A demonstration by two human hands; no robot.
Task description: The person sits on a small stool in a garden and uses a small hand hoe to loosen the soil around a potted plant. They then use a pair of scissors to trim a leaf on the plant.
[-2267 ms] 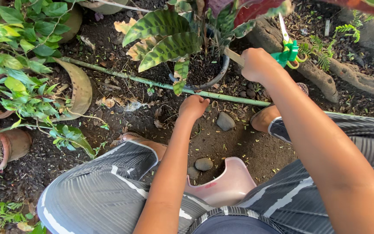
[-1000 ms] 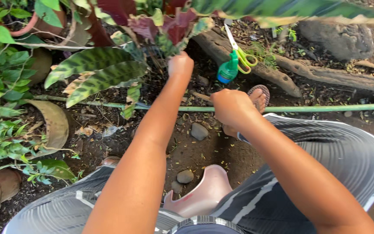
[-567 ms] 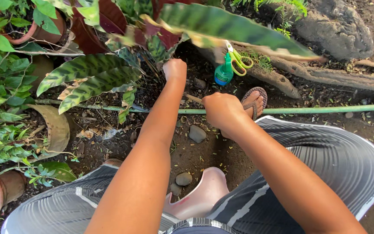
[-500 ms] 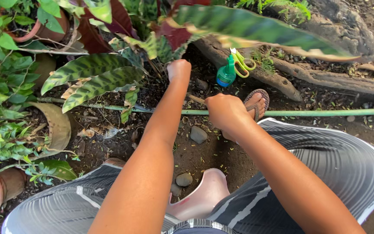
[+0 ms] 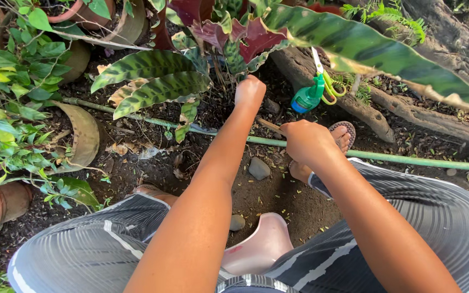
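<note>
A potted plant with striped green and dark red leaves (image 5: 158, 87) stands on the soil ahead of me. My left hand (image 5: 249, 91) is a closed fist pressed in at the base of its stems; whether anything is in the fingers is hidden. My right hand (image 5: 308, 142) is closed around a thin wooden stick (image 5: 270, 126), whose tip points toward the plant's base. Green and yellow scissors (image 5: 324, 81) and a small green bottle (image 5: 305, 99) rest on a thick root (image 5: 354, 103) just beyond my right hand.
A green hose (image 5: 408, 160) crosses the soil under my right hand, beside my sandalled foot (image 5: 344, 133). A pink stool (image 5: 259, 248) sits between my knees, with stones (image 5: 259, 168) in front. Clay pots (image 5: 9, 199), a curved pot shard (image 5: 85, 133) and leafy plants (image 5: 12, 70) crowd the left.
My left hand rose from the ground to the plant's base. My right hand, with the stick, came down from beside the scissors to above the hose. Both barely moved in the last half second.
</note>
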